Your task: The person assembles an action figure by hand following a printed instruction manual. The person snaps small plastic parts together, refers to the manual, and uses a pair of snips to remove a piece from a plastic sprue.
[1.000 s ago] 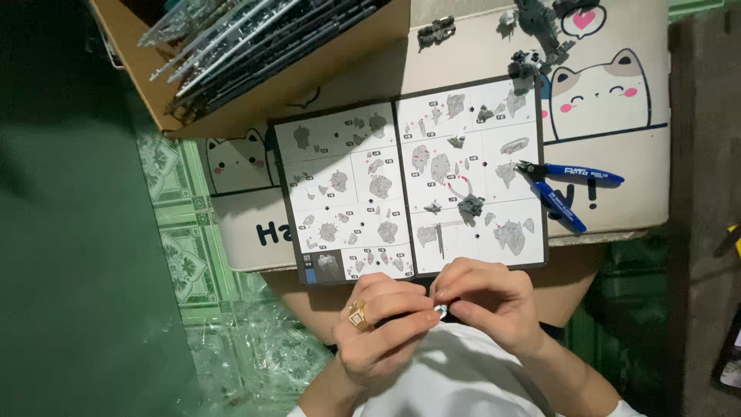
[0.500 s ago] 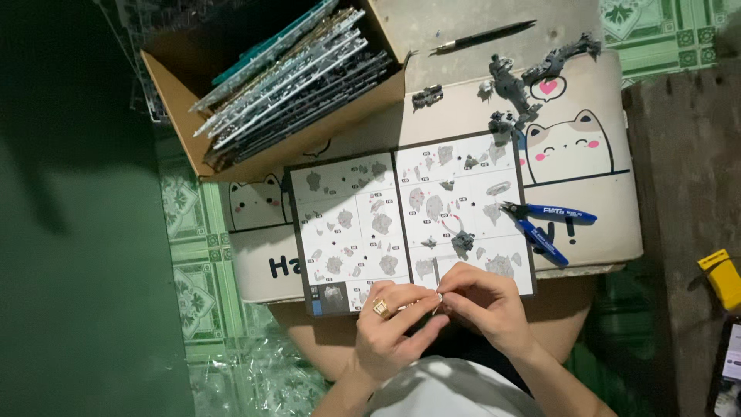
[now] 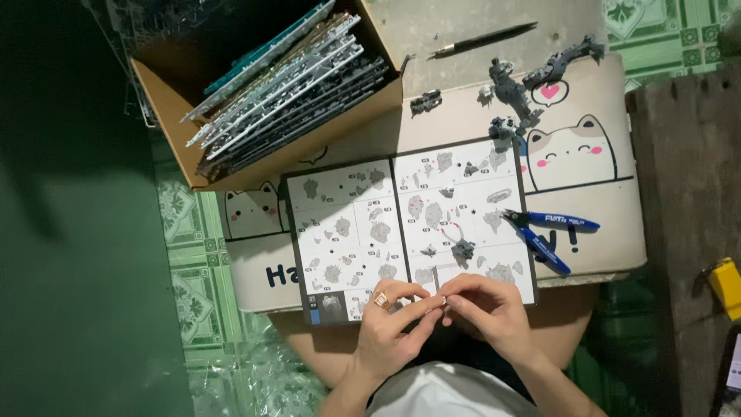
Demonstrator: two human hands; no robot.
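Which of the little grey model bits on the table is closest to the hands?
The small grey assembly lying on the open instruction booklet, just above the right hand. The other grey pieces sit far up by the cat drawing.

Open brown cardboard box [image 3: 166, 116], upper left, tilted, packed with flat plastic part frames. Open instruction booklet [image 3: 401, 224], white pages, black border, centre counter. Small yellow package [image 3: 725, 282] at right edge.

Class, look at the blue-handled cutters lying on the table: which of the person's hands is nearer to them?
Right. The right hand lies just below-left of the blue-handled cutters, apart from them. The left hand is farther left, over the manual's lower edge.
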